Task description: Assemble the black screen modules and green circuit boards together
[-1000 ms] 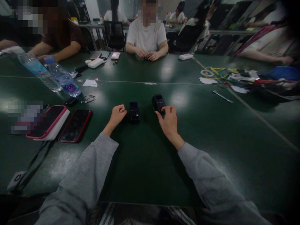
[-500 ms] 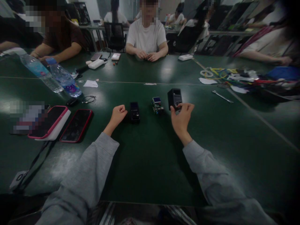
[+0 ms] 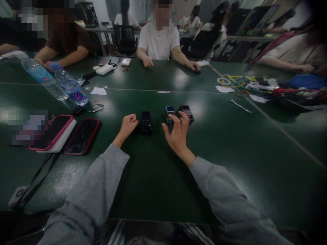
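My left hand (image 3: 129,124) rests on the green table as a loose fist, with nothing showing in it. Just right of it lies a small black handheld device (image 3: 146,122) with a dark screen and small buttons, apart from the fingers. My right hand (image 3: 177,134) is open, thumb and fingers spread, and reaches over a small circuit board (image 3: 169,109) with a little screen. The fingers partly cover the board; whether they touch it I cannot tell. Behind the fingertips, right of the board, a black box-shaped housing (image 3: 189,110) sits on the table, partly hidden.
Two phones, one a red-edged phone (image 3: 83,136), lie at left. Behind them stand water bottles (image 3: 74,88), tilted in view. A wrench (image 3: 240,106) and a heap of cables (image 3: 245,81) are at right. Across the table sits a person in a white shirt (image 3: 158,41).
My right hand has let go of the black housing, which now stands lower on the table, and has moved left over the circuit board. The left hand stays still. The person opposite has stretched out an arm.
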`<state>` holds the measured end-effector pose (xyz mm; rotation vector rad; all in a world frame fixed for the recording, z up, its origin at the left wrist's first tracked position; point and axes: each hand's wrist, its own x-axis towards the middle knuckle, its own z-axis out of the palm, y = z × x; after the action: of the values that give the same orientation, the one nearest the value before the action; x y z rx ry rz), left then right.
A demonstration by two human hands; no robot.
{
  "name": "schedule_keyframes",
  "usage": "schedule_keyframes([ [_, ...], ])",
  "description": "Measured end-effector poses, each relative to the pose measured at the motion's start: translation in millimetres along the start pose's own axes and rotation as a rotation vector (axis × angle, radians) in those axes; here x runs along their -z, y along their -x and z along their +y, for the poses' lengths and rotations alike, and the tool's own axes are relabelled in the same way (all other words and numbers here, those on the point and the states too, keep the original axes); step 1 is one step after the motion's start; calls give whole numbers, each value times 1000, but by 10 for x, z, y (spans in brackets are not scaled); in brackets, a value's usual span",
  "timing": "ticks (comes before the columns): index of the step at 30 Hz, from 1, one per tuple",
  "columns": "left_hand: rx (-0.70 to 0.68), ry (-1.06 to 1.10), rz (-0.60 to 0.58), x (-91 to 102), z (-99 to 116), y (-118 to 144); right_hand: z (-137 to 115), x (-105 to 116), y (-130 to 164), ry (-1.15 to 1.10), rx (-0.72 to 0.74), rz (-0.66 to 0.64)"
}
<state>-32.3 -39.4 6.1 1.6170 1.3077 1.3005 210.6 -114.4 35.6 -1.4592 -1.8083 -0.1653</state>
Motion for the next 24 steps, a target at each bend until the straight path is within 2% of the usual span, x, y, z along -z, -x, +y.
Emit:
schedule_keyframes([
  [2,8,7,23,-3,8,-1,-308,-119,65,-67,107,-132],
  [4,10,11,47,-3,11,0,-541,-264,85,-114,147,-251],
  [6,-3,6,61,1,10,1,-666,-414,39,-132,97,-348],
  [8,-18,0,58,4,8,1,-689,-559,-62,-140,21,-392],
  [11,-11,3,47,3,12,-3,-630,-743,-235,-150,-68,-356],
  [14,1,1,61,-1,21,-6,-596,-832,-323,-167,-103,-335],
  [16,3,2,67,0,29,-5,-607,-820,-329,-193,-73,-306],
  [19,8,31,58,7,37,-1,-600,-729,-334,-219,-25,-175],
  [22,13,50,56,13,36,2,-473,-636,-375,-207,-36,-19],
  [24,8,46,56,14,28,2,-339,-609,-395,-194,-62,23],
])
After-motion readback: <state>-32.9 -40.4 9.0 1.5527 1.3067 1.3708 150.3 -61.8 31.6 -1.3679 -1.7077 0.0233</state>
